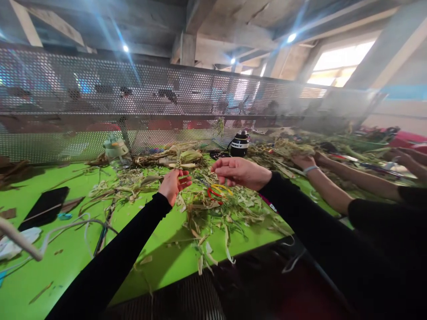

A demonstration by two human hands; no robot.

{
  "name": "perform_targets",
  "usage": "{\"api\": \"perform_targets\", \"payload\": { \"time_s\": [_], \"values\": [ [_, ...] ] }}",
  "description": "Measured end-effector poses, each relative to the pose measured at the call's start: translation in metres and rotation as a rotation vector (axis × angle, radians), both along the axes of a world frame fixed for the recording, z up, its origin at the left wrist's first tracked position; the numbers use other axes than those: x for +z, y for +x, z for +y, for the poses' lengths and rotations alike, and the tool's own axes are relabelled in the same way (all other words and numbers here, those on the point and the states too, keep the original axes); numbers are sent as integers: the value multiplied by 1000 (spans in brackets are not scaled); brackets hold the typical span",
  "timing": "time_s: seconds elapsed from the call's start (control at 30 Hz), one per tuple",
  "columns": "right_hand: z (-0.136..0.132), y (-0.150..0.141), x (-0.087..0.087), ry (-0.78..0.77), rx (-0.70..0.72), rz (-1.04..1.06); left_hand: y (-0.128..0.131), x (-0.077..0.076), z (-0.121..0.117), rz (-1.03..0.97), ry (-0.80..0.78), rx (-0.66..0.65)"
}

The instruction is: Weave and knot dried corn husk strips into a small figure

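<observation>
My left hand (pixel 174 185) is closed with the fingers curled, at the base of an upright bundle of pale, dry husk (pixel 182 165) that seems pinched at the thumb and fingertips. To its right, my right hand (pixel 233 172) is held level in a pinch. Anything between its fingertips is too small to make out. Below and between the hands lies a hand tool with red and yellow handles (pixel 223 190), partly covered by scraps. Loose husk strips and shreds (pixel 230 213) spread over the green table (pixel 160 253) beneath my right hand.
A black phone (pixel 45 208) and white cable (pixel 50 238) lie at left. A lidded bottle (pixel 116 151) and a black bottle (pixel 239 143) stand before the perforated metal screen (pixel 150 98). A co-worker's arms (pixel 328 186) reach into the husk pile at right.
</observation>
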State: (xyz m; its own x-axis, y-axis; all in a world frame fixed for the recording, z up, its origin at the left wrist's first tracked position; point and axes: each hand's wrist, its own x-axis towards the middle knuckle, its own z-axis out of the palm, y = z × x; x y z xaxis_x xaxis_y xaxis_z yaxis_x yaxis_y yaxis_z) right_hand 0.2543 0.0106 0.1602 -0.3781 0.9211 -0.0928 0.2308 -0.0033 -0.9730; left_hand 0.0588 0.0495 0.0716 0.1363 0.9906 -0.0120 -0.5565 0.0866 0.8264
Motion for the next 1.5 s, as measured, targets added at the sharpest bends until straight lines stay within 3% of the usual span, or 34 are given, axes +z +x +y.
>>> {"api": "perform_targets", "payload": {
  "time_s": [0.17, 0.33, 0.53, 0.67, 0.8, 0.87, 0.97, 1.07, 1.17, 1.33, 1.5],
  "values": [
    [4, -18, -13, 98, -128, 151, -1, 7, -12, 110, 62, 51],
    [9, -31, -29, 173, -176, 203, 1, 18, -26, 34, -16, -161],
    [12, -34, -37, 242, -188, 183, 5, 13, -26, -12, -103, -297],
    [12, -28, -42, 256, -221, 42, 6, 8, -25, -82, -51, -298],
    [6, -27, -54, 530, -372, -315, 9, 8, -27, -30, 40, -229],
    [1, -32, -64, 622, -329, -299, 10, 8, -28, 8, 61, -232],
    [-6, -41, -80, 472, -130, -93, 13, 7, -29, 65, 84, -218],
    [-12, -46, -90, 286, -103, -29, 14, 0, -25, 203, 149, -127],
    [-18, -45, -90, 289, -155, -153, 12, -8, -18, 369, 232, -55],
    [-27, -42, -77, 650, -242, -571, 10, -13, -16, 589, 390, 48],
    [-36, -42, -73, 922, -331, -880, 11, -21, -28, 908, 653, 123]
  ]
}}
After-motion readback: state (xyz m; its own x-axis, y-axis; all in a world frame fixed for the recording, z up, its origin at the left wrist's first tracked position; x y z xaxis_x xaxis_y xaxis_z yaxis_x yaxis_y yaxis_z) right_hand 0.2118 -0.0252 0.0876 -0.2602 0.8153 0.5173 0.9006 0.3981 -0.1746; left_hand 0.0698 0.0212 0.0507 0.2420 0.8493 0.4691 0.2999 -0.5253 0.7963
